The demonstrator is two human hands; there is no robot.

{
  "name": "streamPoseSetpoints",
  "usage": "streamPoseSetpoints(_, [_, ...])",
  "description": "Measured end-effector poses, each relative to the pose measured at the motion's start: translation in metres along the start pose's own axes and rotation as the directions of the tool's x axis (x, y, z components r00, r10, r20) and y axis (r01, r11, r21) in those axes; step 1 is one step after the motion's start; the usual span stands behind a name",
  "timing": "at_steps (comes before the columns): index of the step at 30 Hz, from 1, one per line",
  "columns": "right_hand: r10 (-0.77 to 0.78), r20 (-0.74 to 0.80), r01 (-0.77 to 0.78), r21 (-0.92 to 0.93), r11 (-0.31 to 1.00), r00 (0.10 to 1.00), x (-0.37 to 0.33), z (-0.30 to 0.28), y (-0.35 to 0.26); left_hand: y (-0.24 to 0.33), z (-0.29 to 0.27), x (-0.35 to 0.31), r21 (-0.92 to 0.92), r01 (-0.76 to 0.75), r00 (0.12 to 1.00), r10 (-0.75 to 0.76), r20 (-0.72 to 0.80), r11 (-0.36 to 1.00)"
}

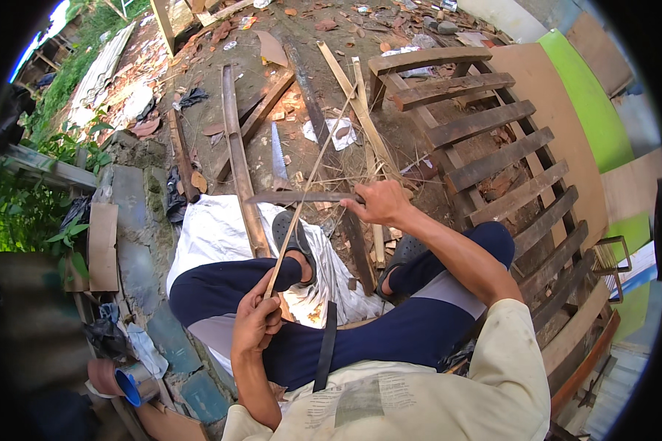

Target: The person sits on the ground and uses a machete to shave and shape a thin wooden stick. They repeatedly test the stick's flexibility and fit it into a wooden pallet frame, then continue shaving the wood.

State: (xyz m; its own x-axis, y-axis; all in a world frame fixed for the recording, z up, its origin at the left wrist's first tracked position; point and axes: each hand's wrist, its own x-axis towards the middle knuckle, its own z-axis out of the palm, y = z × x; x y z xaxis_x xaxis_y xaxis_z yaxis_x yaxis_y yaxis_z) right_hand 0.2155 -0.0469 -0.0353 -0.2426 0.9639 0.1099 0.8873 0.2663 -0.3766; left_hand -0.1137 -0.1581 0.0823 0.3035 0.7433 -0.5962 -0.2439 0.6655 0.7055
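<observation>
The setting was an outdoor yard of bare earth (301, 31), littered with dry leaves and wood offcuts. Nearest, the left hand (256, 317) was closed around the lower end of a thin, pale wooden strip (288, 237), which rose obliquely away from the body. The right hand (381, 203) was wrapped about the handle of a long, dark-bladed knife (324, 197); its blade crossed the strip in view, though contact could not be determined. Beneath the feet lay a creased white sheet (206, 228), partly overlain by a long grooved beam (241, 162). A slatted wooden frame (482, 125), dark and weathered, obstructed the right side; a rough block wall (136, 198) bounded the left. Beyond the knife lay a tapering metal saw blade (278, 151).
</observation>
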Motion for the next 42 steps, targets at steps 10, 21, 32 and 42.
streamPoseSetpoints(10, [0.288,0.119,-0.278,-0.092,0.956,0.950,0.029,-0.002,0.044,0.000,-0.028,-0.037,-0.020,0.021,1.000,-0.020,0.022,1.000])
streamPoseSetpoints(21, [0.290,-0.070,-0.296,-0.093,0.951,0.954,0.062,-0.030,0.046,-0.015,-0.068,-0.062,0.329,0.018,0.986,-0.071,0.150,0.944])
streamPoseSetpoints(32, [0.195,-0.334,-0.193,0.040,0.980,0.922,0.062,-0.077,0.020,-0.013,-0.034,-0.004,0.466,0.164,0.986,-0.160,-0.049,0.869])
streamPoseSetpoints(42, [0.266,-0.069,-0.263,0.052,0.963,0.961,0.012,-0.045,0.033,0.006,0.014,0.012,0.529,0.184,0.982,-0.133,-0.133,0.828])
